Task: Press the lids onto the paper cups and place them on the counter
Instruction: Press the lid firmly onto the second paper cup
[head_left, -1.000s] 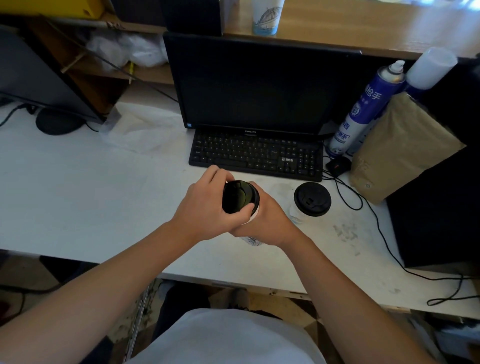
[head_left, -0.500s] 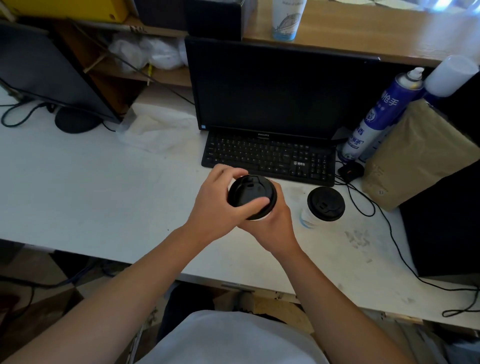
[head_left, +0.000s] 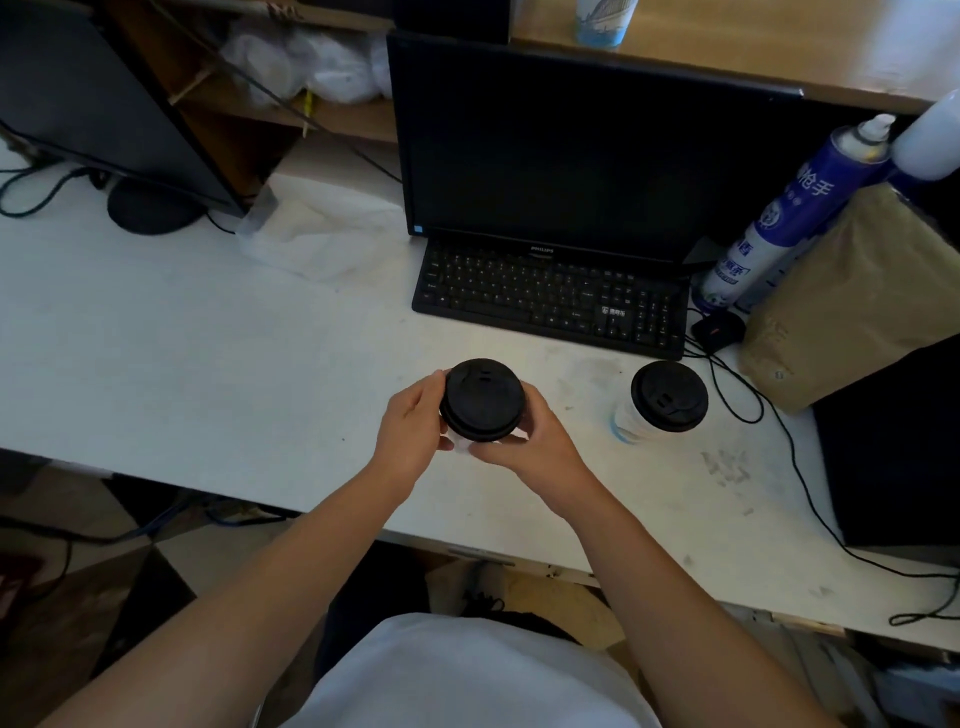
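A white paper cup with a black lid (head_left: 482, 397) is held upright over the white desk (head_left: 208, 353), in front of the keyboard. My left hand (head_left: 410, 426) grips its left side and my right hand (head_left: 524, 436) wraps its right side and front; both hide most of the cup's wall. A second lidded paper cup (head_left: 665, 402) stands on the desk to the right, free of my hands. A third paper cup (head_left: 605, 21) stands on the wooden counter (head_left: 753, 57) behind the monitor, its top cut off by the frame.
A black monitor (head_left: 587, 150) and keyboard (head_left: 550, 299) stand just behind the cups. A blue spray can (head_left: 789, 213), a brown paper bag (head_left: 852, 301), a black mouse (head_left: 719, 330) and cables crowd the right. Another monitor (head_left: 88, 98) and a white cloth (head_left: 327, 236) are at the left.
My left thumb has come off the lid's top and the hand now holds the cup's side. The cup sits upright with the lid level. The camera view shifted.
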